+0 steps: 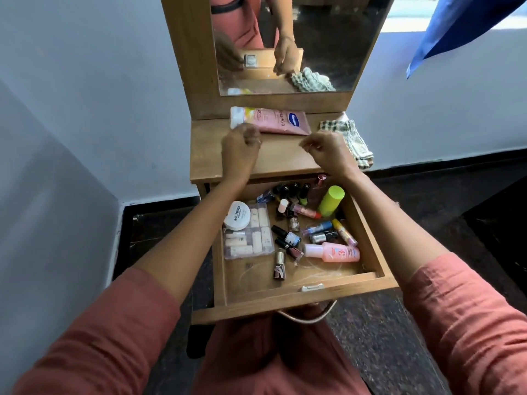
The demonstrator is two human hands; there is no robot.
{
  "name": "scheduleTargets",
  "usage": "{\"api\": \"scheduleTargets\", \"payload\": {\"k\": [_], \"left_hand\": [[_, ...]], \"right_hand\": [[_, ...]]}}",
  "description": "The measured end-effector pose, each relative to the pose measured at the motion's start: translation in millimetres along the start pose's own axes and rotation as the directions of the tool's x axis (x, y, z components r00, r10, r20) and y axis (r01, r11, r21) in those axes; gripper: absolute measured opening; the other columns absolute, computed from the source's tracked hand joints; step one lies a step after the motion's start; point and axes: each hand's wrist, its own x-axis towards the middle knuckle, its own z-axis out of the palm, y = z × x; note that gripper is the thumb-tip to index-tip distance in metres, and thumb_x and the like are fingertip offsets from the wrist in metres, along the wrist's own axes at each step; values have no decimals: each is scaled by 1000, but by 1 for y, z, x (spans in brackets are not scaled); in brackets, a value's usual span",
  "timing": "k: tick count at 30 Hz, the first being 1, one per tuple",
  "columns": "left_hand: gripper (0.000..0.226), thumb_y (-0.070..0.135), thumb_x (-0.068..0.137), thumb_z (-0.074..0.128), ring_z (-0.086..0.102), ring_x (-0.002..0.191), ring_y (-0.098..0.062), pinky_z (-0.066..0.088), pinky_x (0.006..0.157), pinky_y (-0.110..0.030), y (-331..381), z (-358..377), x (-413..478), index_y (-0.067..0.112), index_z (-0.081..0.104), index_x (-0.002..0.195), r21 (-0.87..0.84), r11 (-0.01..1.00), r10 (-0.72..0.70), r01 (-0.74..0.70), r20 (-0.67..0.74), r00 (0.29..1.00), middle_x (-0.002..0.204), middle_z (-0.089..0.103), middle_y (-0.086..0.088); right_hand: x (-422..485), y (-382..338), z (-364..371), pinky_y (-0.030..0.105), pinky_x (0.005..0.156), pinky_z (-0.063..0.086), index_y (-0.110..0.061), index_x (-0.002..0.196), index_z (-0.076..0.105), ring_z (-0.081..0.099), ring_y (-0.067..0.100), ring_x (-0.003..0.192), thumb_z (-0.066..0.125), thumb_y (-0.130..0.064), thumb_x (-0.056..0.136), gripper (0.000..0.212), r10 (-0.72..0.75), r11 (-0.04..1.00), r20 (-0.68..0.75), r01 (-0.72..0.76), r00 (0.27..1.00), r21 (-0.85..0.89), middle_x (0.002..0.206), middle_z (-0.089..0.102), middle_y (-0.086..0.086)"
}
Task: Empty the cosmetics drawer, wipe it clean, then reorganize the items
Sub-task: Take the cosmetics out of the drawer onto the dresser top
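1. A small wooden dressing table (282, 161) stands against a pale wall on a dark floor. It has a mirror (328, 38) at the back.
2. The drawer (271, 293) is pulled out towards me and is full of cosmetics. I think the emptying has only just begun.
3. A pink tube (273, 122) lies on the table top behind the drawer. A checked cloth (350, 138) lies behind the drawer's right side.
4. My left hand (241, 151) is up behind the drawer, just beside the tube's white cap. Its fingers are curled in, and I see nothing in them.
5. My right hand (328, 151) is up there too. It is curled up small, with nothing in it that I can see.
6. The little nail polish bottles (288, 238) in the middle of the drawer look hard, smooth and breakable. I would pinch each one round its body.
7. The round nail polish tub (236, 215) and the clear case (251, 240) lie on the drawer's left side. They look light and stiff, so I would lift the case by its long edges and keep it flat.
8. The green bottle (330, 201) and the pink spray bottle (333, 252) lie on the drawer's right side. They look like light plastic, so I would wrap my fingers round the middle.
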Motion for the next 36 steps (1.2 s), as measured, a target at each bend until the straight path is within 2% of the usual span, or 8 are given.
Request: {"api": "scheduleTargets", "payload": {"k": [4, 9, 13, 15, 22, 28, 31, 36], "left_hand": [[18, -1, 84, 58, 62, 87, -12, 46, 72, -9, -2, 21, -48, 2, 67, 100, 48, 996, 62, -78, 279, 958, 97, 69, -9], [20, 1, 81, 60, 63, 90, -19, 44, 73, -22, -24, 52, -106, 2, 66, 100, 215, 945, 44, -247, 665, 746, 100, 69, -14], [20, 13, 81, 62, 62, 95, -27, 52, 78, -36, -39, 69, -131, 6, 62, 99, 366, 829, -29, -423, 783, 622, 102, 66, -13], [17, 13, 81, 59, 62, 93, -31, 52, 77, -39, -42, 72, -139, 5, 62, 96, 402, 787, -60, -468, 804, 592, 100, 65, -16], [23, 9, 89, 47, 60, 97, -37, 48, 76, -40, -36, 77, -152, 3, 56, 109, 459, 697, -48, -551, 797, 602, 107, 61, -20], [21, 15, 85, 56, 60, 99, -32, 50, 77, -36, -33, 70, -141, 5, 61, 103, 415, 784, -46, -462, 781, 623, 108, 62, -16], [27, 7, 83, 60, 57, 106, -29, 47, 88, -33, -22, 59, -127, 2, 63, 109, 317, 865, 15, -389, 758, 652, 116, 61, -15], [34, -2, 78, 63, 58, 106, -28, 39, 84, -24, -5, 37, -94, 1, 65, 111, 280, 885, 93, -372, 676, 731, 113, 64, -18]], "right_hand": [[-46, 2, -1, 21, 80, 49, 1, 92, 70, 62, 19, 82, 55, 9, 79, 21, 6, 999, 105, -9, 994, 37, 94, 70, 17], [-99, 34, 9, 44, 83, 52, -15, 85, 71, 65, 22, 86, 65, -8, 77, 13, 116, 988, 327, -74, 938, -137, 88, 72, 6], [-133, 50, 14, 42, 80, 53, -19, 92, 68, 64, 28, 91, 66, -20, 76, 16, 281, 934, 545, -95, 790, -343, 100, 68, 9], [-147, 52, 14, 40, 79, 53, -22, 92, 67, 63, 26, 95, 65, -27, 75, 18, 295, 922, 570, -71, 767, -382, 102, 67, 7], [-162, 44, 16, 38, 84, 48, -17, 115, 56, 58, 28, 109, 54, -27, 85, 32, 302, 886, 597, 13, 743, -464, 119, 60, 8], [-159, 41, 10, 37, 85, 47, -16, 111, 58, 57, 30, 110, 55, -40, 85, 36, 296, 905, 554, -43, 778, -423, 117, 61, 8], [-151, 35, 1, 41, 85, 50, -19, 117, 58, 58, 31, 107, 63, -33, 80, 40, 254, 940, 542, -72, 801, -334, 116, 62, 10], [-124, 18, -14, 45, 82, 52, -13, 117, 60, 61, 30, 102, 65, -21, 78, 40, 140, 972, 442, -38, 886, -231, 114, 64, 9]]}}
